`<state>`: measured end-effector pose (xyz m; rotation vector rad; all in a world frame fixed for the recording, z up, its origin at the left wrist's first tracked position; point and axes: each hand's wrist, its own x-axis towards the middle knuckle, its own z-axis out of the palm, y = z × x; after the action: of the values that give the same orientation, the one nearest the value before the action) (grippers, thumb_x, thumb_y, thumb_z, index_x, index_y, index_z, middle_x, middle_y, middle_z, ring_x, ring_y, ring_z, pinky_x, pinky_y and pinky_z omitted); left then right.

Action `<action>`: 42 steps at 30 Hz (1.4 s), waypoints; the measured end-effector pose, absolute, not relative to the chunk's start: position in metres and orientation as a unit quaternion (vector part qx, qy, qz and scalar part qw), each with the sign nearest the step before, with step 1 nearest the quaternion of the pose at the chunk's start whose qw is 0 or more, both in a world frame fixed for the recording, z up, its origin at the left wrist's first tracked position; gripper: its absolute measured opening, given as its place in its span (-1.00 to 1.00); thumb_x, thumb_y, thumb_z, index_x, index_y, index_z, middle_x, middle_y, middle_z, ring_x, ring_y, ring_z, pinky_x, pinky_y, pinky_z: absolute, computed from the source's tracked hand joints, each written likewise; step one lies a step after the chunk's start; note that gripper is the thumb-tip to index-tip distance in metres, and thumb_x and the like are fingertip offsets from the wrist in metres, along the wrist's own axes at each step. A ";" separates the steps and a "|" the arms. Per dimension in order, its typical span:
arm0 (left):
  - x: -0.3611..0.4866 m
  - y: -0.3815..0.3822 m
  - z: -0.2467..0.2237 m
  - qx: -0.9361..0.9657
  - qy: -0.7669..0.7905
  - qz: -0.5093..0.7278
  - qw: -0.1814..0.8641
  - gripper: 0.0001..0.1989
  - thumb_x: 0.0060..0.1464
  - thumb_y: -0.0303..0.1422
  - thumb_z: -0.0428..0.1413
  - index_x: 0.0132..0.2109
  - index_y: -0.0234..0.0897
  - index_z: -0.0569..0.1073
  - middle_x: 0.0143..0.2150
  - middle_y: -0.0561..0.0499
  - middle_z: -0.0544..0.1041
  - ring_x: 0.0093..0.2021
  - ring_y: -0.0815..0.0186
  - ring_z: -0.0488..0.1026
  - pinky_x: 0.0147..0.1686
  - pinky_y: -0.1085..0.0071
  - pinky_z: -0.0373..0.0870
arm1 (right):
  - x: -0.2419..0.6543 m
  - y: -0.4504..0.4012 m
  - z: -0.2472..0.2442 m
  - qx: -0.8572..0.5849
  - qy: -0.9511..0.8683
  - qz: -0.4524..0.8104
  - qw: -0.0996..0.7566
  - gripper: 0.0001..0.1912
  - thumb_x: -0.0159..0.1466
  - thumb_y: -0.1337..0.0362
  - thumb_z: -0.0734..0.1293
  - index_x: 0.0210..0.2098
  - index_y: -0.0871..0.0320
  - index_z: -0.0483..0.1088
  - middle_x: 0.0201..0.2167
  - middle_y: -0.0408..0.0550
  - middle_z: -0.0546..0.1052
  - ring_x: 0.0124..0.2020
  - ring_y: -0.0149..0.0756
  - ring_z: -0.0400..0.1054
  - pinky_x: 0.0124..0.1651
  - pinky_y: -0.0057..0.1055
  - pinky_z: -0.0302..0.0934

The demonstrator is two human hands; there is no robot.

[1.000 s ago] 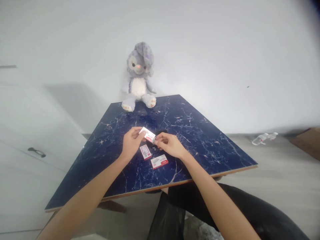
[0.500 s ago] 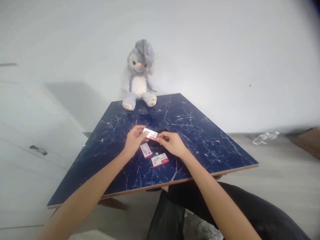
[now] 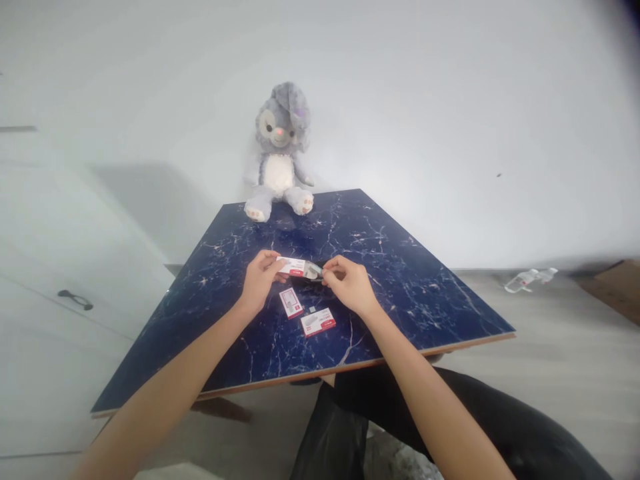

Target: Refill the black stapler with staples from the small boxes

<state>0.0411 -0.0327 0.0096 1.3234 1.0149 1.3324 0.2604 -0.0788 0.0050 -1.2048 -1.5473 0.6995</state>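
**Carton held between two hands above blue marble-pattern tabletop**

Head view. A small white-and-red rectangular cardboard carton (image 3: 294,267) is held in the air between both hands, just above a dark blue tabletop with white marble veining (image 3: 425,307). Its left end is clenched by the left hand (image 3: 259,283), the fingers being closed around it, so that the carton appears to be steadied from that side. A small silvery piece (image 3: 314,270) is seen at the carton's right end and is pinched there by the fingertips of the right hand (image 3: 350,287); whether it is part of the carton or separate cannot be told. A black object (image 3: 320,279) is partly hidden beneath the hands and is not identified.

Two similar white-and-red cartons lie flat just below the hands: one (image 3: 291,303) is angled, and the other (image 3: 318,322) lies nearer the right hand. A tiny grey item (image 3: 312,309) is seen between them. A grey-and-white plush rabbit (image 3: 279,153) is seated at the far edge, well apart from the hands. A clear plastic bottle (image 3: 525,281) is lying on the floor.
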 end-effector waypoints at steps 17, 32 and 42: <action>0.027 -0.022 0.002 0.511 0.385 0.582 0.501 -0.67 -0.03 -0.20 0.29 -0.21 -0.25 0.37 -0.39 0.01 0.59 -0.50 0.32 0.52 -0.49 0.44 0.46 | 0.257 -0.098 0.017 -0.456 -0.559 0.555 0.414 -0.72 0.21 0.02 0.33 -0.33 0.12 0.34 -0.49 -0.18 0.39 -0.63 -0.47 0.09 -0.60 -0.50 -0.13; 0.035 -0.029 0.008 0.499 0.396 0.571 0.518 -0.65 -0.06 -0.18 0.29 -0.23 -0.25 0.37 -0.44 0.06 0.55 -0.55 0.32 0.51 -0.59 0.48 0.41 | 0.230 -0.091 0.033 -0.571 -0.804 0.162 0.034 -0.86 0.12 0.21 0.41 -0.52 0.10 0.53 -0.49 -0.05 0.57 -0.41 -0.21 0.46 -0.40 -0.43 0.09; 0.035 -0.027 0.007 0.515 0.415 0.566 0.492 -0.68 -0.03 -0.22 0.29 -0.21 -0.26 0.38 -0.39 0.03 0.58 -0.53 0.34 0.52 -0.55 0.48 0.43 | 0.240 -0.084 0.004 -0.521 -0.815 0.189 0.167 -0.77 0.25 0.16 0.39 -0.11 0.05 0.53 -0.47 -0.12 0.54 -0.40 -0.29 0.42 -0.34 -0.44 0.10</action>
<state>0.0350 -0.0275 0.0073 1.2498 1.0078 1.3751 0.2401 -0.0836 0.0038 -1.4819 -2.3203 0.5374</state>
